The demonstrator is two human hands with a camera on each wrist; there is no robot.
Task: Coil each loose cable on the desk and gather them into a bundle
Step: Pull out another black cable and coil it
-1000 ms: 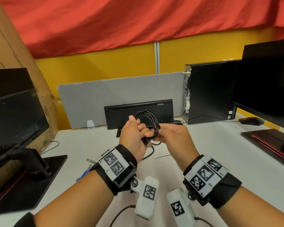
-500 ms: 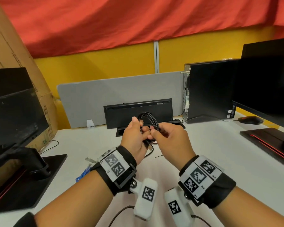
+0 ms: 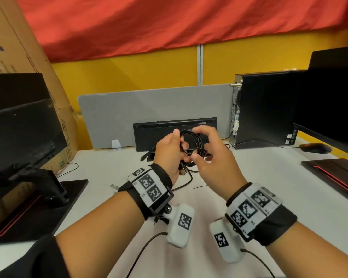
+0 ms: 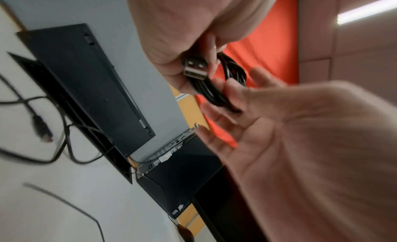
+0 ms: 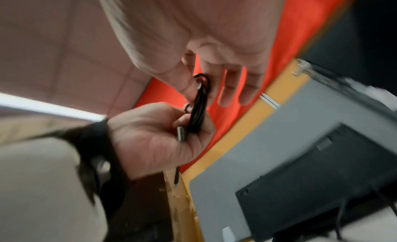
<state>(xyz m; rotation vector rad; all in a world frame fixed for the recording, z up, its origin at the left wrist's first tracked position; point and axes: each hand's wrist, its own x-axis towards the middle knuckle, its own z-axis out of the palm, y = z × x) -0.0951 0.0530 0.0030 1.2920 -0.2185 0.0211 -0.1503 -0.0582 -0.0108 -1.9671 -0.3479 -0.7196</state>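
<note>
Red drape (image 3: 169, 25) hangs above a yellow wall (image 3: 139, 77); a grey divider panel (image 3: 149, 109) stands at the white table's (image 3: 259, 177) back edge, and a ceiling light strip (image 4: 365, 9) glows overhead.

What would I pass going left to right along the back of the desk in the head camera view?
Cardboard box → grey divider panel → black keyboard propped upright → black computer tower → black mouse.
</note>
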